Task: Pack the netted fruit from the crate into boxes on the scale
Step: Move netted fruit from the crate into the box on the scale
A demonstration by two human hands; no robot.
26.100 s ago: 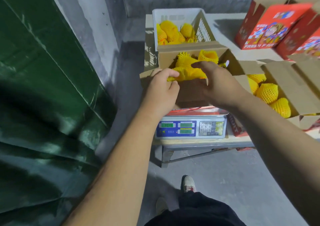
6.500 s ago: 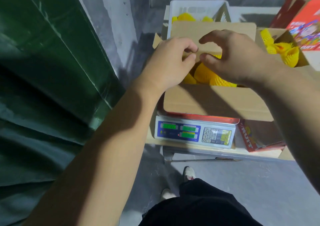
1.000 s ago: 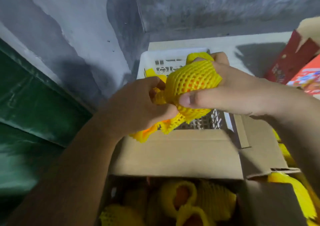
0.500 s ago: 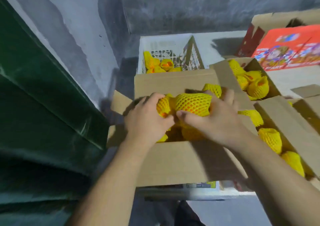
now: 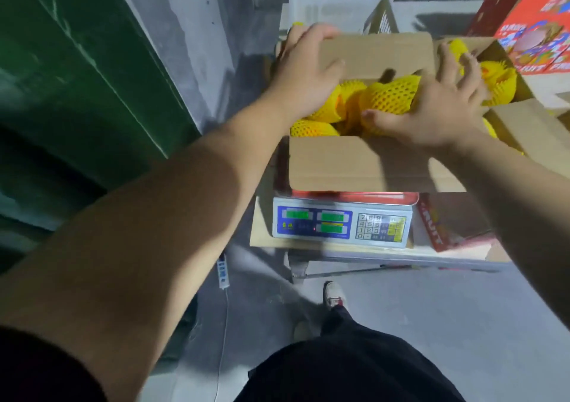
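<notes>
A brown cardboard box (image 5: 364, 164) stands on the digital scale (image 5: 342, 222), with several fruit in yellow foam net (image 5: 391, 97) inside it. My left hand (image 5: 305, 68) grips the left end of the box's far flap (image 5: 379, 52), thumb over the top edge. My right hand (image 5: 438, 108) lies with spread fingers on the fruit at the box's right side, its thumb pressing a netted fruit. The white plastic crate (image 5: 336, 3) stands just behind the box; its contents are hidden by the flap.
A second open box (image 5: 524, 117) with netted fruit (image 5: 499, 83) sits to the right. Red printed cartons (image 5: 536, 40) stand at the back right, another (image 5: 447, 225) beside the scale. A green tarp (image 5: 77, 77) fills the left. A power strip (image 5: 222, 270) lies on the floor.
Half a second ago both hands held netted fruit over the box. Now the fruit lies in it, my left hand has moved to the far flap and my right hand is spread flat.
</notes>
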